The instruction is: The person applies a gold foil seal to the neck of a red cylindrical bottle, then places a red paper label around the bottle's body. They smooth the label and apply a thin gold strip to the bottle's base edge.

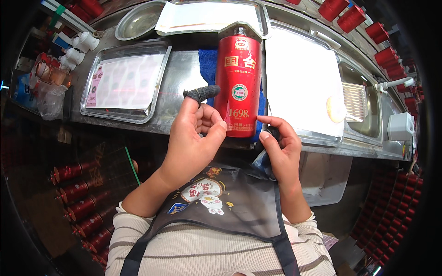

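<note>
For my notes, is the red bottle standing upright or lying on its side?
The red bottle lies on its side: its label faces up, its neck points away from the person, and blue cloth shows along both sides.

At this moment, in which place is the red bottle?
In the head view, the red bottle is upper centre, slightly right, on a blue cloth, between the left hand and the large white sheet.

head-worn fisheye, looking steeply down
</note>
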`<control>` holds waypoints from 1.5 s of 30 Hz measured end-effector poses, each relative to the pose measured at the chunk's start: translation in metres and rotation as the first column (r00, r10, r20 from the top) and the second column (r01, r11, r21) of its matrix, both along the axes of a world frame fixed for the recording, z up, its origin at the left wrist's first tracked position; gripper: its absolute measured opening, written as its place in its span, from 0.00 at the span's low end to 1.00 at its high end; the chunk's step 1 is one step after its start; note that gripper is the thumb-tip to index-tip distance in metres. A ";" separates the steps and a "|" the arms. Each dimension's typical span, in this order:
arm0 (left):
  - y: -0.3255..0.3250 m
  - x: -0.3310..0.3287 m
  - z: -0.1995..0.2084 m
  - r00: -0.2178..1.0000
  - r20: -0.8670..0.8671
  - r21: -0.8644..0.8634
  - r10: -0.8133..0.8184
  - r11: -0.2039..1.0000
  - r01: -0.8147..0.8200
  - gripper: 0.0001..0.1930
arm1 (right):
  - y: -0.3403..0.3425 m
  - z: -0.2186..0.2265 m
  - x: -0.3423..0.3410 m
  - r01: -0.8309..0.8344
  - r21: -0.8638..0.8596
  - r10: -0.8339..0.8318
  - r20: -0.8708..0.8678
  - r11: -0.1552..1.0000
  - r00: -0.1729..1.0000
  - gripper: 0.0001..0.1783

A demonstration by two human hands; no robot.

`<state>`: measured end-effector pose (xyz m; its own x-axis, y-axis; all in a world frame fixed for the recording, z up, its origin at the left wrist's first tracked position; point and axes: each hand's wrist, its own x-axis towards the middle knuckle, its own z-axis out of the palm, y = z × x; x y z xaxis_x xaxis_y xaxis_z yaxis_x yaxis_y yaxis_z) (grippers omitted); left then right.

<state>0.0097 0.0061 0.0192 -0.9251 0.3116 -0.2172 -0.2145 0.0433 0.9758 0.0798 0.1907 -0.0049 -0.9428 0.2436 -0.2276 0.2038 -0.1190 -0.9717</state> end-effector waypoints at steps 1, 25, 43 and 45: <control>0.002 0.001 0.002 1.000 -0.009 0.021 0.005 1.000 -0.004 0.26 | 0.000 -0.001 -0.002 0.007 -0.007 -0.007 0.002 1.000 1.000 0.17; 0.001 -0.009 0.005 0.991 0.130 0.163 0.026 0.985 -0.047 0.22 | -0.005 0.001 -0.021 -0.053 -0.044 0.053 -0.005 0.998 0.999 0.24; 0.001 -0.009 0.001 0.993 0.117 0.078 -0.012 0.997 0.003 0.23 | -0.002 -0.011 -0.025 -0.065 -0.099 0.062 -0.026 0.993 0.998 0.25; 0.001 -0.007 -0.004 0.998 0.064 0.066 -0.011 0.998 0.006 0.23 | -0.004 -0.010 -0.025 -0.067 -0.095 0.063 -0.036 0.993 0.997 0.24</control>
